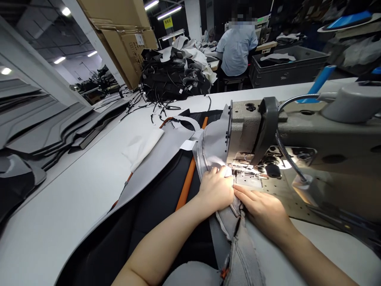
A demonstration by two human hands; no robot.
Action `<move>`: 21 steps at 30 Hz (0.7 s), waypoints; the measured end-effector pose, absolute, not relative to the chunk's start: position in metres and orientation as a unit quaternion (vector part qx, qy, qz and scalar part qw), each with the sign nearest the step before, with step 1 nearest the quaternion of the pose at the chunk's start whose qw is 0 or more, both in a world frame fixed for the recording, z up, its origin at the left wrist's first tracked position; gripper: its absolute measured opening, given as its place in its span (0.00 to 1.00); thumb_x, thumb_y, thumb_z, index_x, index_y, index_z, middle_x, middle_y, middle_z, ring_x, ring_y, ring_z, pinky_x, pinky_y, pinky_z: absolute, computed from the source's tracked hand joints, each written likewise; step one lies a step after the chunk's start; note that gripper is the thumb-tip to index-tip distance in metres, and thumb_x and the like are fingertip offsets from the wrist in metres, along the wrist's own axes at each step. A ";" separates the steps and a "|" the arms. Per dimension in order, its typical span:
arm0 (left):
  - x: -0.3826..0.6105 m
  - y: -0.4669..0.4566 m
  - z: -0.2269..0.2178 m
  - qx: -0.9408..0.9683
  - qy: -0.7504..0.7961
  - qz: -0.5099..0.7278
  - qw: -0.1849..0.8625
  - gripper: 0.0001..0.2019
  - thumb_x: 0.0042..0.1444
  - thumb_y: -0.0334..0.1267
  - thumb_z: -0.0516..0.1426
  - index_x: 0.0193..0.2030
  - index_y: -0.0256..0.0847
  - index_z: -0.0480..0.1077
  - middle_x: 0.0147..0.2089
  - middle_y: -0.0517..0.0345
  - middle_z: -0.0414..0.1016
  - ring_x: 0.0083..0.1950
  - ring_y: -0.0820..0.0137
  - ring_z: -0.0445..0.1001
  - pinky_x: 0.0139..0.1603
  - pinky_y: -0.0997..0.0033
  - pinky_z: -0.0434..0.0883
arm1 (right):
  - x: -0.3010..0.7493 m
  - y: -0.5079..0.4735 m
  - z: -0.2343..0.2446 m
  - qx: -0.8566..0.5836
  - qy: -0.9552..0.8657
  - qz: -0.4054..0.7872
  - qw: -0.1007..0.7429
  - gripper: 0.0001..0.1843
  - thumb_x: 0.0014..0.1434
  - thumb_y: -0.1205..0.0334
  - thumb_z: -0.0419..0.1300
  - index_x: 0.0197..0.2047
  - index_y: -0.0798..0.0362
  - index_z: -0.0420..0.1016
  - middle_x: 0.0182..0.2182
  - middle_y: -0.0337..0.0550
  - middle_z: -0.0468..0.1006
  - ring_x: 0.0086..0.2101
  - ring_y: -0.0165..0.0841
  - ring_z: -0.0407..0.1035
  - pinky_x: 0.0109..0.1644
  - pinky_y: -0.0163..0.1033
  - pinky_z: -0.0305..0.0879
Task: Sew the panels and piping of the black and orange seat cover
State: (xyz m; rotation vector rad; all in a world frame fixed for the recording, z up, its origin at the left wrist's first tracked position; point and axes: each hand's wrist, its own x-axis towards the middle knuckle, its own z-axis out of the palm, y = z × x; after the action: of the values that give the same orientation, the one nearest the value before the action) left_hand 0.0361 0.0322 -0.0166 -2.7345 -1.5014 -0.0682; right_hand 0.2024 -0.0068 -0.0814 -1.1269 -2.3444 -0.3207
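Observation:
A grey fabric piece [208,147] with a stitched seam runs under the head of an industrial sewing machine [297,135]. My left hand [216,188] rests on the fabric just left of the presser foot [238,171], fingers curled and pressing the cloth down. Just right of it, my right hand [262,208] lies flat on the same fabric, fingers stretched toward the needle area. A black panel with orange piping [186,184] lies beneath the grey piece and hangs off the table's front edge.
A white worktable [74,198] stretches left. Stacked grey and black cut panels [44,131] line its left side. A heap of black pieces with straps [172,79] and cardboard boxes [125,35] stand at the back. Another person in a pale shirt [236,47] sits beyond, beside a grey crate [285,65].

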 end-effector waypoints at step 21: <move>0.029 0.039 -0.013 -0.889 -0.458 0.007 0.020 0.11 0.55 0.34 0.50 0.41 0.42 0.72 0.55 0.51 0.64 0.46 0.60 0.67 0.40 0.64 0.69 | 0.213 -0.134 -0.101 -0.406 -0.864 -0.008 0.297 0.12 0.66 0.63 0.49 0.44 0.53 0.73 0.32 0.43 0.76 0.28 0.29 0.69 0.34 0.36 0.67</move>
State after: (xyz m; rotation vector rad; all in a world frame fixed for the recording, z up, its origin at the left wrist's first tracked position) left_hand 0.0294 0.0386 -0.0133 -2.7575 -1.4211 0.0217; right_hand 0.2133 -0.1338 -0.1015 -1.0795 -2.2983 -0.0210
